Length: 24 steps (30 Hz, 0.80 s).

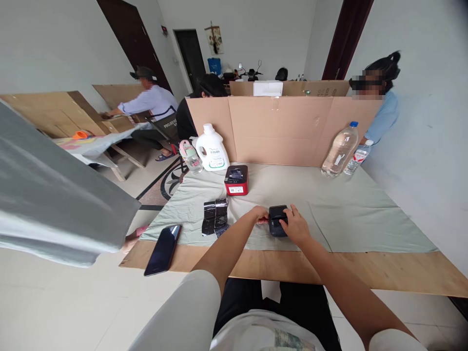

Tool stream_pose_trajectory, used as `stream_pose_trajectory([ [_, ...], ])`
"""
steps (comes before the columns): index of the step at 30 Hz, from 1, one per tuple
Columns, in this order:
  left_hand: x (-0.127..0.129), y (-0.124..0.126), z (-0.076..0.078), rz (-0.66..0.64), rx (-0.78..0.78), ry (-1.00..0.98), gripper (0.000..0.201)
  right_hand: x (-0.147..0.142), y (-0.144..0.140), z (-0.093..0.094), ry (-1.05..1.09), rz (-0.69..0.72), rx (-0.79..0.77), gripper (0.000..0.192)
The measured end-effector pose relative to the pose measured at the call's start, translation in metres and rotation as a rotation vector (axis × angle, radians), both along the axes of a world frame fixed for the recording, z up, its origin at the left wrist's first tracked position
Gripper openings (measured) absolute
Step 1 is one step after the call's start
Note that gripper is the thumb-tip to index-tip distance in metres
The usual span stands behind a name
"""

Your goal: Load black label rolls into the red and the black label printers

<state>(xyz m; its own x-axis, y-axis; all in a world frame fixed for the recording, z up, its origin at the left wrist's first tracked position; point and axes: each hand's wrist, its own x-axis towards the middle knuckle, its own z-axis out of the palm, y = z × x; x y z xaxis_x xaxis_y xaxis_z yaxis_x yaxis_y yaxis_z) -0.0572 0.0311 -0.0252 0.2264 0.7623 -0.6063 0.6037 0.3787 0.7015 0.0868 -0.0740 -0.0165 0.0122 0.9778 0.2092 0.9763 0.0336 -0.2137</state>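
Both hands meet on a small black box-like device [278, 220], which sits on the cloth near the middle of the bench. The left hand [259, 214] curls its fingers against the left side of the device, and the right hand [297, 228] lies bent over its top and right side. Held from two sides like this, the little device likely cannot slide on the soft cloth. It looks like hard, smooth plastic with round corners.

Just to the left lie black shiny pouches [215, 217], flat and crinkly, close enough to grab. A bit farther off sits a red and black device [236, 180], boxy, with a white label on its front. At the near left edge a dark phone [163, 249] lies flat, with one end over the edge of the bench.

The pale green cloth [347, 214] is thin and a bit wrinkled. It covers most of the wooden bench [402, 275], whose bare front strip is flat and brown.

At the far left stand a white jug [212, 148] and a small bottle with a pink cap [190, 156]. At the far right a big clear water bottle [341, 150] leans, with a smaller one beside it. A cardboard wall [285, 129] stands along the far side, probably to split this bench from the other people working behind it.
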Motion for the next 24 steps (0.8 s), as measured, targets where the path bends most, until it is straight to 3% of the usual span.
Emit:
stream_pose_trajectory([
  [7, 0.000, -0.007, 0.008, 0.071, -0.051, -0.078, 0.018, 0.007, 0.022, 0.025, -0.268, 0.121, -0.232, 0.026],
  [16, 0.003, -0.005, 0.004, 0.061, -0.069, -0.083, 0.013, 0.018, 0.029, 0.034, -0.363, 0.266, -0.193, 0.028],
  [20, 0.002, -0.006, 0.006, 0.041, -0.031, -0.060, 0.008, 0.026, 0.046, 0.037, -0.305, 0.141, -0.110, 0.036],
  [24, -0.001, -0.011, 0.011, 0.017, 0.035, -0.024, 0.006, 0.034, 0.067, 0.035, 0.015, -0.033, -0.084, 0.028],
])
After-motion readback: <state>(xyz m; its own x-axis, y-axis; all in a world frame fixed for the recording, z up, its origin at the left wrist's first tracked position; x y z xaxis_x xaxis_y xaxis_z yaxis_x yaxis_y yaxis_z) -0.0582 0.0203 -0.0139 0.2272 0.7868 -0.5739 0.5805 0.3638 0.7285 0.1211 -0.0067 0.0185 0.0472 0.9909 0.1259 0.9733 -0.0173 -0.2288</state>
